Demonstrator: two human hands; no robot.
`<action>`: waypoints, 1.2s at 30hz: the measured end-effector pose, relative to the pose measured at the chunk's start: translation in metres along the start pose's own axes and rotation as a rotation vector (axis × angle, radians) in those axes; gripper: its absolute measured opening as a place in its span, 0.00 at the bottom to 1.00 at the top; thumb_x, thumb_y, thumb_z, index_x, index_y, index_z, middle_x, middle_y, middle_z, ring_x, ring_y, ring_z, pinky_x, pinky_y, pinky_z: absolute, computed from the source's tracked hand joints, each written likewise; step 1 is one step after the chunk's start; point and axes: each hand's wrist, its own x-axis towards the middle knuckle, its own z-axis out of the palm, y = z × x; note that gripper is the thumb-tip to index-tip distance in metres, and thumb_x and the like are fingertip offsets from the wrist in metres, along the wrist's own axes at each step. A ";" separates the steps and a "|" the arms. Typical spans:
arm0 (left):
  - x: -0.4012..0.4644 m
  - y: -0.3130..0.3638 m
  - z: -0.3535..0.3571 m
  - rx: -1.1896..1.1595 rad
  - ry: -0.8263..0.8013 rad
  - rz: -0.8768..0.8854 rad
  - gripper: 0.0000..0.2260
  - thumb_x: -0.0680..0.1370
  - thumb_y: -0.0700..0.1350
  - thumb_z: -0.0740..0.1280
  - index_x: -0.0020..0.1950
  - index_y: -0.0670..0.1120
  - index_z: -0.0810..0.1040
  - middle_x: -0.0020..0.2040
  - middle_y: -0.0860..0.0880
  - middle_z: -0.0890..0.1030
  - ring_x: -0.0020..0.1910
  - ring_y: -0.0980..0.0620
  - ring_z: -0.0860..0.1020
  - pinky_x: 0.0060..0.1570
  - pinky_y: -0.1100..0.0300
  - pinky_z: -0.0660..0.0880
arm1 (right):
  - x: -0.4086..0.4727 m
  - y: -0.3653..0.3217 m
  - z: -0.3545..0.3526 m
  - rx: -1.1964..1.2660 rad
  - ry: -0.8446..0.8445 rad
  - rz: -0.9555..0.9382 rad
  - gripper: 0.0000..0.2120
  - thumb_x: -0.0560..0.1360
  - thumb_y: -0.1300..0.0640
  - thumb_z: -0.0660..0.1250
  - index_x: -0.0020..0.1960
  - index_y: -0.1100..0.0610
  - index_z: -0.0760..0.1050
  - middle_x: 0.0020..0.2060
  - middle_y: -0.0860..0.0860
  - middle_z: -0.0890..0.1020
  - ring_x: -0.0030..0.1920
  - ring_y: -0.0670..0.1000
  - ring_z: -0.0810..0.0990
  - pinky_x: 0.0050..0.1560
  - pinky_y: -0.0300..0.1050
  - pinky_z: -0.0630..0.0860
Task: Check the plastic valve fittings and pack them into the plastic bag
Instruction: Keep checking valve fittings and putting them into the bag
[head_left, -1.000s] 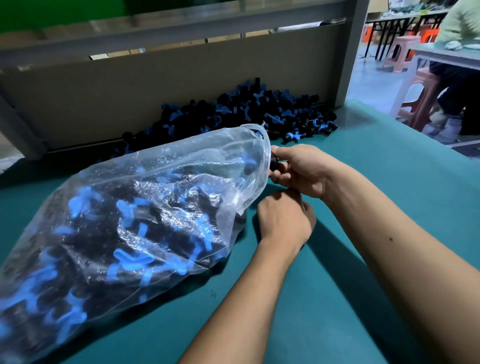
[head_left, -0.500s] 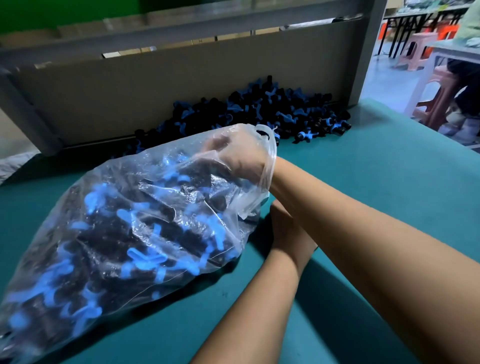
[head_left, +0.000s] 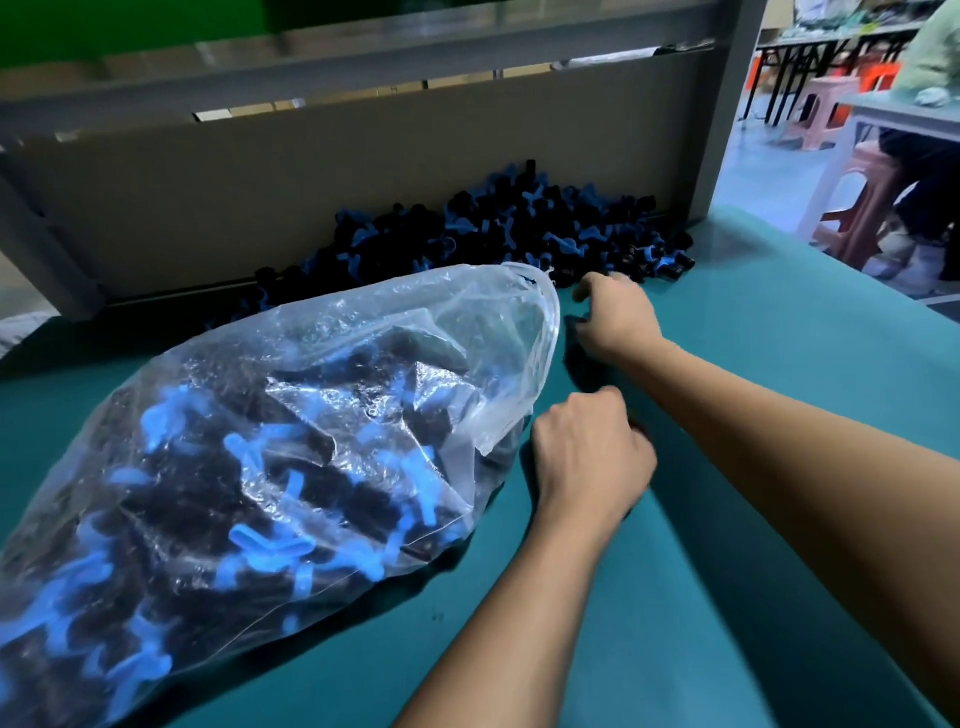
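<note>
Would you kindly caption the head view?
Right hand reaches toward black-and-blue plastic valve fittings beside a clear plastic bag.

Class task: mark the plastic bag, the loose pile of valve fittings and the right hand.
plastic bag (head_left: 498, 322): head view, clear wall near mouth.
pile of valve fittings (head_left: 519, 228): head view, pile's middle.
right hand (head_left: 621, 319): head view, back of hand.

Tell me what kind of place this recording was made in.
Most likely a small factory packing station. A loose pile of black-and-blue valve fittings lies on a green workbench, a clear plastic bag is filled with the same parts, and plastic stools stand by more work tables behind.
</note>
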 end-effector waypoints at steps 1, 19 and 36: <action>0.000 0.000 -0.001 -0.018 -0.001 -0.003 0.07 0.77 0.47 0.63 0.40 0.49 0.68 0.41 0.42 0.82 0.43 0.36 0.82 0.36 0.51 0.64 | 0.007 0.012 0.004 -0.095 -0.013 0.000 0.19 0.76 0.61 0.67 0.66 0.57 0.73 0.61 0.59 0.73 0.63 0.62 0.70 0.57 0.57 0.76; 0.009 -0.010 0.001 -0.393 0.153 -0.262 0.05 0.78 0.47 0.66 0.44 0.48 0.72 0.42 0.46 0.79 0.44 0.42 0.76 0.42 0.51 0.68 | -0.048 0.029 -0.015 0.390 0.122 -0.122 0.09 0.74 0.57 0.74 0.49 0.57 0.75 0.47 0.50 0.82 0.45 0.54 0.80 0.50 0.48 0.75; 0.009 -0.027 0.002 -1.139 0.168 -0.320 0.06 0.81 0.33 0.67 0.50 0.44 0.76 0.45 0.52 0.79 0.34 0.62 0.80 0.41 0.60 0.81 | -0.102 0.042 -0.028 1.353 -0.064 0.111 0.11 0.80 0.54 0.69 0.44 0.60 0.82 0.31 0.56 0.80 0.24 0.49 0.72 0.22 0.37 0.66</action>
